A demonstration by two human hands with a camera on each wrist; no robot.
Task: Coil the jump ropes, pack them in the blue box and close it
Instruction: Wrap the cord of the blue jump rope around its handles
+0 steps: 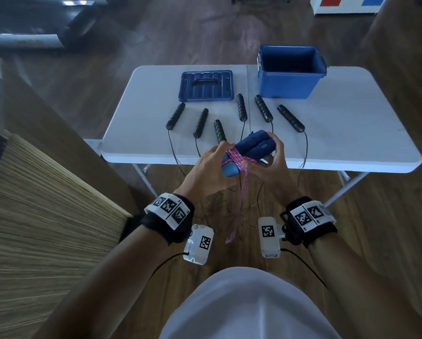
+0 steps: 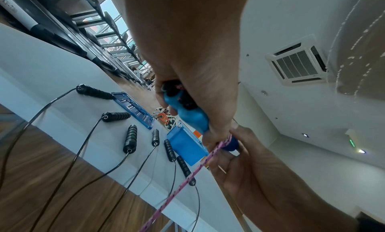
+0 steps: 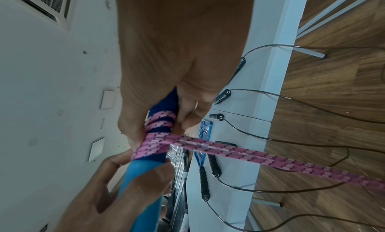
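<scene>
Together, both hands (image 1: 210, 167) grip rope-wrapped blue handles (image 1: 250, 146).

White folding table (image 1: 351, 133) on wood floor (image 1: 388, 241).

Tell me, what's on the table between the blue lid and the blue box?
In the head view, bare white table separates the blue lid from the blue box; the nearest black handle lies just below that gap.

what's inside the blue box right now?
Nothing visible in the blue box: the head view shows only dark inner walls. Its floor is in shadow, partly hidden by the near wall, so unconfirmed. The lid lies beside it on the table.
</scene>
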